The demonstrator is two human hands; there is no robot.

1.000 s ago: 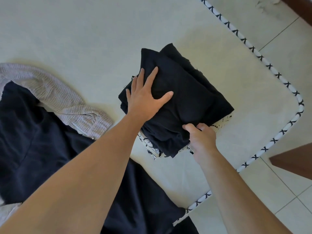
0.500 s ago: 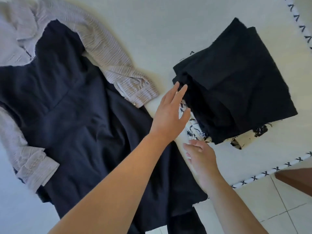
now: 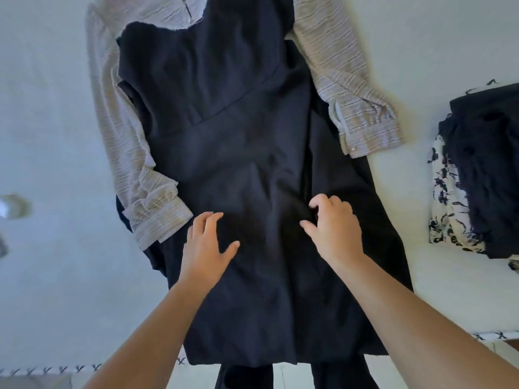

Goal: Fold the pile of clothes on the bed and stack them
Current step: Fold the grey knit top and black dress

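In the middle of the bed point(image 3: 50, 122) a dark dress point(image 3: 238, 141) with striped sleeves point(image 3: 348, 80) lies flat, the left hand point(image 3: 205, 245) spread loosely on its skirt, the right hand point(image 3: 334, 228) curled and pinching a fold, the folded stack point(image 3: 483, 169) well to the right.

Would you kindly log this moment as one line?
step: next garment | left hand: open over dark dress | right hand: curled on dress | folded stack: at right
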